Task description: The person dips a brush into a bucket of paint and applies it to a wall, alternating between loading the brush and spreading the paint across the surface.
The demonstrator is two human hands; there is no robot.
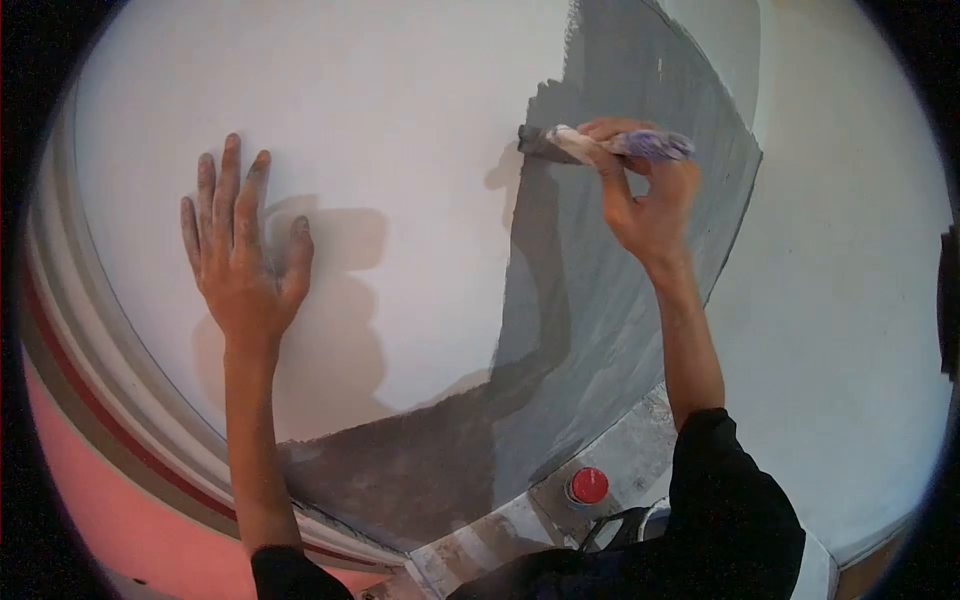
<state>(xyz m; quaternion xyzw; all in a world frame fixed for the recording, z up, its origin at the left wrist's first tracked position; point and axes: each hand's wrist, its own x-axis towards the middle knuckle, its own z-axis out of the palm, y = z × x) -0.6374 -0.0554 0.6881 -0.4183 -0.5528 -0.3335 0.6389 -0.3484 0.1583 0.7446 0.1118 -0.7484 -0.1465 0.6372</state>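
Observation:
My right hand [655, 205] is closed around a paintbrush [568, 143] with grey-coated bristles and a pale handle; purple material shows at its back end. The bristles point left, right at the border between fresh grey paint [625, 270] and the white wall [430, 130]. Grey covers the wall's right side and a band along its bottom, with a ragged edge. My left hand [242, 275] is spread against the white part at the left, fingers up and apart, holding nothing. Smudges mark its fingertips. Shadows of my arms fall across the wall.
A jar with a red lid [588, 485] stands on the stained floor [510, 535] below. Beside it, a container [655, 520] is partly hidden by my black sleeve. Pale moulding [125, 335] and a pink surface [100, 470] border the left; another pale wall [840, 280] rises at right.

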